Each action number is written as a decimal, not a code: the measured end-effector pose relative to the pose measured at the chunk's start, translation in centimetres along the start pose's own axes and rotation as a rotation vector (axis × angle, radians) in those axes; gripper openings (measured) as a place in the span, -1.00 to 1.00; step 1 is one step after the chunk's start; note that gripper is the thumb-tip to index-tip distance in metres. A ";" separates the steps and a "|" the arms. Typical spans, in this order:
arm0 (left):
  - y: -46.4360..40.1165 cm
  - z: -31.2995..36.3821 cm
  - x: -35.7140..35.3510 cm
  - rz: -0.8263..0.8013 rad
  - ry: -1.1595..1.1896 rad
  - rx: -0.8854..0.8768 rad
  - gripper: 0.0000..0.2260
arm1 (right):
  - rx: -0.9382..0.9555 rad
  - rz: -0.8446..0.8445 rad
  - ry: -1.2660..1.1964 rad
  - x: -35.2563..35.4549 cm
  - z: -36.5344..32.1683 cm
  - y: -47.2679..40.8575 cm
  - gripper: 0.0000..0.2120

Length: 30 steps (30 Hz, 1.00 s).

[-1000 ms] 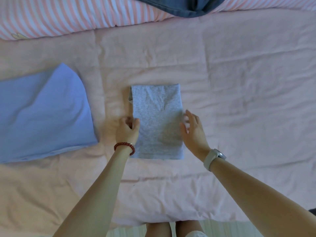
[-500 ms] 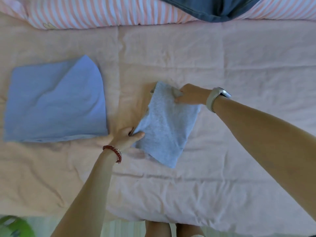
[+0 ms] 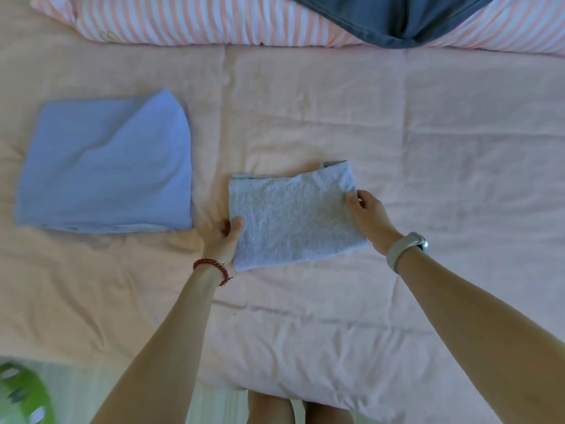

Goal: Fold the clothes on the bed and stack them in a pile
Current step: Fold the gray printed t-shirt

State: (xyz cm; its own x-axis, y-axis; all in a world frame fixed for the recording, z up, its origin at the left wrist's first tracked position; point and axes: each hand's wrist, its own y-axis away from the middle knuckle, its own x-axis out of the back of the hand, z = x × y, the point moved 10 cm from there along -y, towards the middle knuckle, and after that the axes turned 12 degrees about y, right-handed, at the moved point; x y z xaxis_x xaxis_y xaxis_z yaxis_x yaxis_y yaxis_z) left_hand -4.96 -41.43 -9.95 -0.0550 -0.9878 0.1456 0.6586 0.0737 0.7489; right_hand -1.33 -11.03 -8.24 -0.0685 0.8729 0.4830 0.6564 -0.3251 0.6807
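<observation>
A folded grey garment (image 3: 293, 215) lies flat on the pink bed (image 3: 428, 148), roughly mid-frame, long side running left-right. The person's left hand (image 3: 222, 237) grips its near-left corner, thumb on top of the cloth & fingers curled under the edge. The right hand (image 3: 368, 214) sits at the garment's right edge w/ fingers bent onto the fabric, pinching that edge. A red bead bracelet (image 3: 214, 266) is on the left wrist, a pale watch (image 3: 406, 247) on the right. Left of the grey piece, apart from it w/ a strip of bed between, lies a folded blue garment (image 3: 104, 169), 1 corner tapering toward the far side. At the far edge of the bed sits a pink-striped pillow (image 3: 189, 22) w/ a dark blue-grey garment (image 3: 394, 16) draped over it. A blurred green object (image 3: 21, 396) shows at bottom-left, off the bed.
</observation>
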 end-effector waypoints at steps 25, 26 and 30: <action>-3.1 20.8 28.4 0.266 0.032 -0.556 -0.85 | 0.366 0.350 -0.288 -15.0 -28.2 7.0 -0.85; -4.6 20.8 29.6 0.271 0.035 -0.531 -0.79 | 0.354 0.335 -0.299 -16.3 -29.1 6.2 -0.86; -8.9 18.6 32.4 0.368 -0.188 -0.384 -0.65 | 0.110 0.209 -0.114 -21.8 -28.1 3.1 -0.78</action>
State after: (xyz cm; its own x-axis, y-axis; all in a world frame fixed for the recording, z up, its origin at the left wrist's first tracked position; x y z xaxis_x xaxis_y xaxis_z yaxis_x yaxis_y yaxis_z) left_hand -26.55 -71.52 0.09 0.1207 -0.8624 0.4916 0.8836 0.3191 0.3427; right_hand -18.94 -41.29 -1.18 0.1578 0.8284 0.5375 0.7260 -0.4663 0.5056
